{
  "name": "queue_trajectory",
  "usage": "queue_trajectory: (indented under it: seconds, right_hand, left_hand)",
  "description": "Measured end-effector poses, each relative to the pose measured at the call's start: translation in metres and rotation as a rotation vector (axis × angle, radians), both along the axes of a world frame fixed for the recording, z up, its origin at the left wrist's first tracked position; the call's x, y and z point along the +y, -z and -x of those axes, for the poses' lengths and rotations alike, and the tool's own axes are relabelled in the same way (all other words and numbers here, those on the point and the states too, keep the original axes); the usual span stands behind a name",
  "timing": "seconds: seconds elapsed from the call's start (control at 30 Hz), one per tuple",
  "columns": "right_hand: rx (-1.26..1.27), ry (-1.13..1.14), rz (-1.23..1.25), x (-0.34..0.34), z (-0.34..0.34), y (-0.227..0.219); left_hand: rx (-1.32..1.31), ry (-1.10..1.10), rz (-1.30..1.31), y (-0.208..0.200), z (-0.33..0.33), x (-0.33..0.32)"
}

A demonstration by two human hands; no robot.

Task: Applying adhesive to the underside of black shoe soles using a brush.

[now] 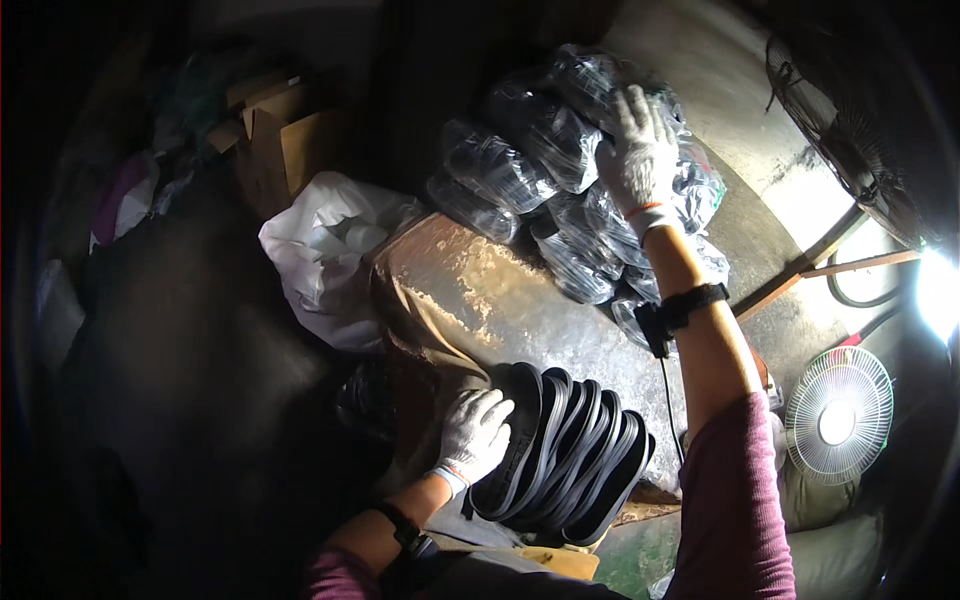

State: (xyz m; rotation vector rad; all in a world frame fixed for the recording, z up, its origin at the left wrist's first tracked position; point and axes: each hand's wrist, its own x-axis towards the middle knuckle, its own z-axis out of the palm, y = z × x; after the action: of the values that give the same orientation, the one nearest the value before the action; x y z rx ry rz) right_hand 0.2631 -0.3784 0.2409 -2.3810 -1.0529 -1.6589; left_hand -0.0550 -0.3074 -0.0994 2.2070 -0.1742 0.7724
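My left hand (pixel 474 437), in a whitish knit glove, has its fingers curled against the left end of a row of black rubber loops (pixel 570 450). These are long ovals with ridged rims, leaning on one another at the near end of the worn table (pixel 480 290). Farther off, my right hand (pixel 640 155), gloved alike, lies with fingers stretched out on a pile of clear plastic bags with dark contents (pixel 540 135). Its palm side is hidden, but no grip on a bag shows.
A white sack (pixel 325 250) stands open left of the table, with cardboard boxes (pixel 285 140) behind it. At right are a lit round fan (pixel 838 420), a larger dark fan (pixel 835 130) and a wooden bar (pixel 800 265). A cable (pixel 672 410) hangs beside my right arm.
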Motion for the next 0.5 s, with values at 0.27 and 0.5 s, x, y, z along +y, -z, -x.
queue_trajectory:
  seconds: [0.27,0.5]
  right_hand:
    - [0.193,-0.111,0.274,0.009,-0.007,0.067]
    - [0.025,-0.087,0.229,0.049,0.008,0.084]
  left_hand:
    - [-0.027,0.025,0.015,-0.009,-0.006,0.001]
    - [-0.006,0.017,0.080,0.001,0.002,0.004]
